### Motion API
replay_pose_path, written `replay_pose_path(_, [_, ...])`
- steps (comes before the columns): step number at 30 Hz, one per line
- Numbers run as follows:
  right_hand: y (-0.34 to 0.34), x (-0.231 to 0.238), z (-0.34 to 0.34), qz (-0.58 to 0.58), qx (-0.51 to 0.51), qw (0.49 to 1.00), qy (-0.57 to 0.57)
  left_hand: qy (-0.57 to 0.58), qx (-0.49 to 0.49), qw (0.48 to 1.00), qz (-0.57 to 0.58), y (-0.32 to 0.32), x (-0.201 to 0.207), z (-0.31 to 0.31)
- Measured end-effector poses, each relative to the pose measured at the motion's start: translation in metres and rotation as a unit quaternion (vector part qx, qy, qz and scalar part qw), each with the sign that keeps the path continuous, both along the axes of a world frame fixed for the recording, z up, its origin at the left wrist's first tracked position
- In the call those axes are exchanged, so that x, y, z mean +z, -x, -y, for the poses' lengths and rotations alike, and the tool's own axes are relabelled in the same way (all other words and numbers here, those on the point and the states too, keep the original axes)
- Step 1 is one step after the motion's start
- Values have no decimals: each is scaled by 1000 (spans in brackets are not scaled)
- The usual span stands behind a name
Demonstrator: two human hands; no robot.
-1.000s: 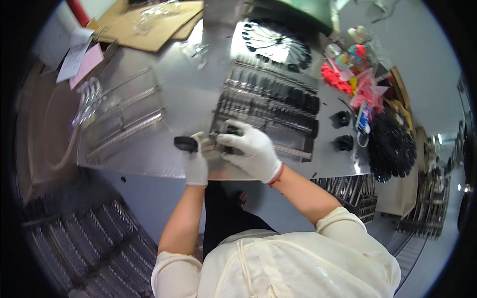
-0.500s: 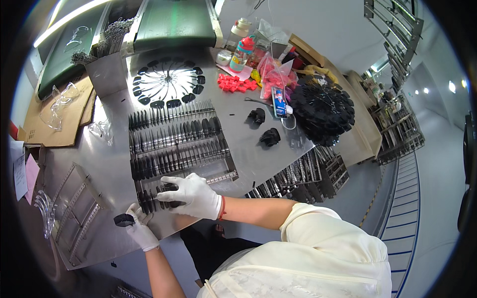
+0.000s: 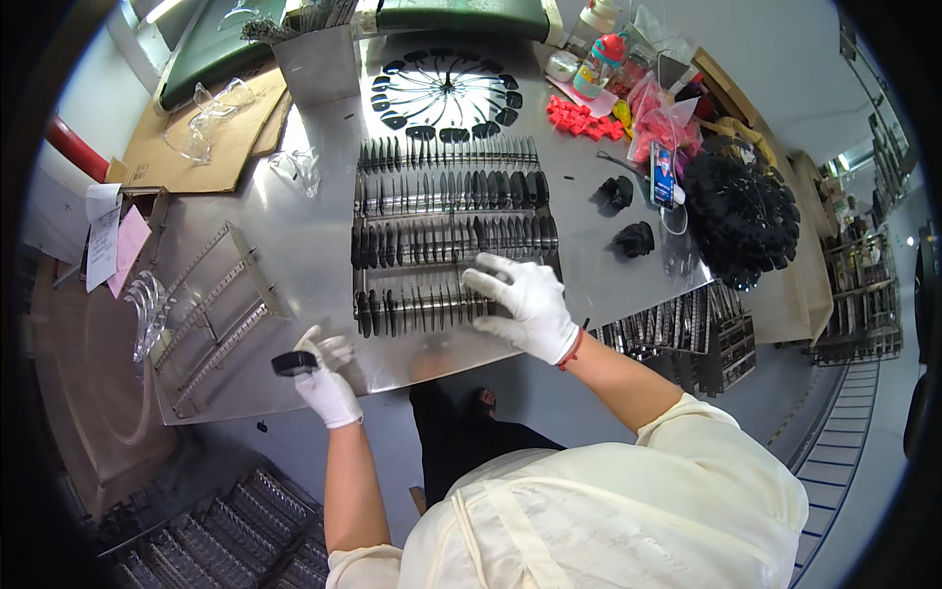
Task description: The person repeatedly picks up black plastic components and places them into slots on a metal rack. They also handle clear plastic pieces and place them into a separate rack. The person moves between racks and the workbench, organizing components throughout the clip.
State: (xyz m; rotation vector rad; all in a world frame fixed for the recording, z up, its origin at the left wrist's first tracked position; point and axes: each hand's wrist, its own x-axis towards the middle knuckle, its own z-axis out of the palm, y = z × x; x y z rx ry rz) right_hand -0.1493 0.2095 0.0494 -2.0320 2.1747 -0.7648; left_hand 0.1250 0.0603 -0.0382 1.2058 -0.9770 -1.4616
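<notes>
My white-gloved left hand [image 3: 328, 379] is closed on a small stack of dark lenses [image 3: 293, 364], just left of a metal rack [image 3: 357, 257]. The rack holds several rows of dark lenses [image 3: 451, 191] standing on edge. Over the right end of its nearest row, my gloved right hand [image 3: 530, 306] has its fingers apart, close to the last lenses [image 3: 465, 303]. I see nothing held in it; whether its fingertips touch a lens cannot be made out. Behind the rack, dark lenses on thin stems form a ring [image 3: 453, 134] on a lit surface.
An unfilled rack [image 3: 218, 334] lies at left on the metal table [image 3: 324, 226]. To the right are two black lens clumps [image 3: 634, 240], a phone [image 3: 662, 177], a large black pile [image 3: 741, 221], red pieces [image 3: 579, 120] and a bottle [image 3: 599, 67]. Cardboard [image 3: 211, 147] lies back left.
The view has shifted, so the table sits higher and further right. Lenses in the nearest row now stand spaced out along it, and my right hand is at its right end.
</notes>
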Motion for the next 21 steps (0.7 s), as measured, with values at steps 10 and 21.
replay_pose_path(10, [-32,46,-17,98,21,995,-19,19,-353,935,17,20,82,-65])
replay_pose_path(21, [-39,13,-54,867,-23,487,-104,-64,-539,834,100,55,100,-112])
